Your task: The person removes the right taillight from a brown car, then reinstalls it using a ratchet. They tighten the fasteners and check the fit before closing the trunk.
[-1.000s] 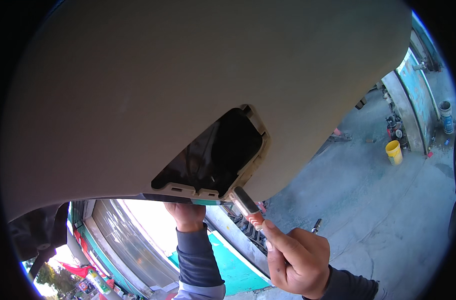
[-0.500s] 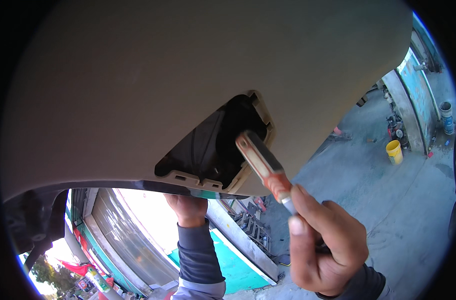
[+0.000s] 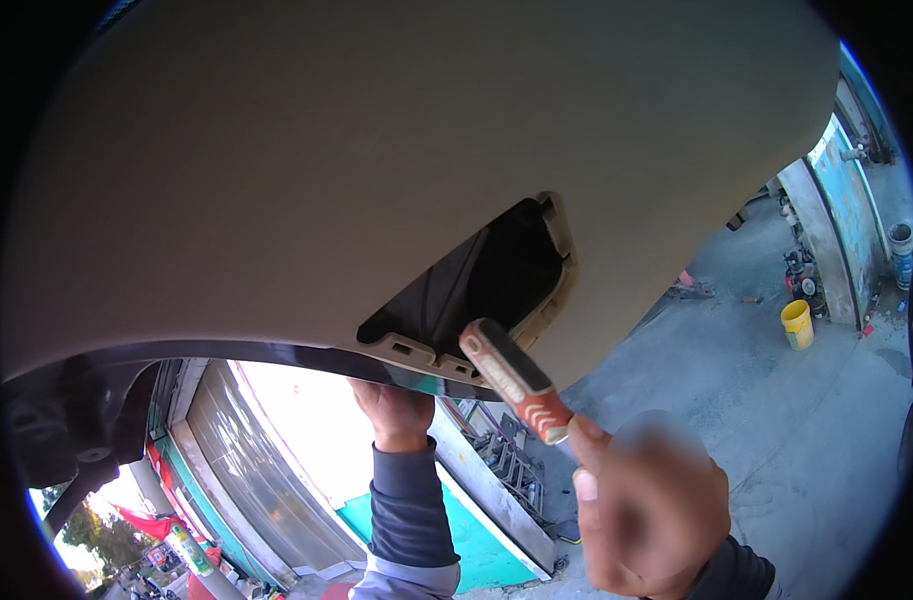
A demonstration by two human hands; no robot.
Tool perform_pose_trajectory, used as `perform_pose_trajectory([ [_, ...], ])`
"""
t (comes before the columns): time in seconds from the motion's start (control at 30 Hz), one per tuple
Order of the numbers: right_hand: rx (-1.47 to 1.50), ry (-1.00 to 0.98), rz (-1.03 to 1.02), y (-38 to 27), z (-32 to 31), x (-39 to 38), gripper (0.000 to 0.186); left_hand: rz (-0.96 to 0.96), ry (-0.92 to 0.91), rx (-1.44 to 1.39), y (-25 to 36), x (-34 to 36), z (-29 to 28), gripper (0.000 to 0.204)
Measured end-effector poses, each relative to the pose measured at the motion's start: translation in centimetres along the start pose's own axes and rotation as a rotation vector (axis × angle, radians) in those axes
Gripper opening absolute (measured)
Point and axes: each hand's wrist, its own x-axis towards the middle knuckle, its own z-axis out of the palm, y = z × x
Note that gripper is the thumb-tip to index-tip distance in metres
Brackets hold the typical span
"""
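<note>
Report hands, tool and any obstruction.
Left hand at lower edge of panel, fingers hidden. Right hand gripping tool. Tool hides part of opening.

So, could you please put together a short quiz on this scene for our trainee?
1. Which hand holds the orange-and-black-handled tool?

2. True or false: the yellow bucket stands on the grey floor, to the right of the opening in the large panel as the picture shows it.

3. Where is the left hand?
A) On the tool's handle
B) At the panel's lower edge
C) Inside the yellow bucket

Key: 1. The right hand; 2. True; 3. B.
</note>
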Motion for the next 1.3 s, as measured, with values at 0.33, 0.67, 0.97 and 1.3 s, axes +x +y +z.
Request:
perform_pose_trajectory([
  [0.33, 0.31, 0.075, -0.128, -0.6, 2.8, 3.8, 0.041, -0.042, 0.0, -0.175, 0.2, -0.4, 0.2, 0.06],
  [0.67, 0.12, 0.061, 0.076, 2.7, 1.9, -3.2, 0.043, 0.136, -0.146, 0.101, 0.2, -0.4, -0.7, 0.052],
  [0.97, 0.086, -0.106, 0.05, 3.0, 1.7, -0.9, 0.037, 0.048, -0.202, 0.062, 0.4, -0.6, -0.8, 0.057],
  [1.3, 0.058, -0.065, 0.027, 3.2, 2.0, -0.1, 0.036, 0.067, -0.151, 0.104, 0.5, -0.8, -0.3, 0.062],
])
